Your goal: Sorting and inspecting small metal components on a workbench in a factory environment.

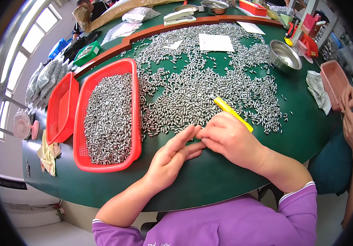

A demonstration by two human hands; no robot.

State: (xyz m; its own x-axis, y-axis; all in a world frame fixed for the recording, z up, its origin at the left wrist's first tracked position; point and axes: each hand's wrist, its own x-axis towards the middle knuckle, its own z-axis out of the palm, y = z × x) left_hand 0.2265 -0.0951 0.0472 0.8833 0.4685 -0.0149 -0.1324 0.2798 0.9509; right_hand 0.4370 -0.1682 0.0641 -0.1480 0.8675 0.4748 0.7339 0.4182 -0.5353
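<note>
Near the front edge of the green table, my left hand (170, 158) is cupped with its fingers stretched out and apart. My right hand (236, 141) is closed around a yellow utility knife (226, 107), whose tip points away to the far left. The bent fingertips of my right hand meet those of my left; whether a small piece sits between them is hidden. Just beyond both hands spreads a wide layer of small silvery metal pellets (192, 96), spindle-shaped. A red plastic basket (136, 110) filled with the same pellets stands left of my left hand.
An empty red basket (63, 108) stands farther left. A metal bowl (285, 55), a white cloth (318, 91) and a pink tray (333, 80) lie to the right, beside a co-worker's hands (351, 110). Paper sheets (216, 42) rest on the pellets; a brown wooden rail (160, 30) borders the far side.
</note>
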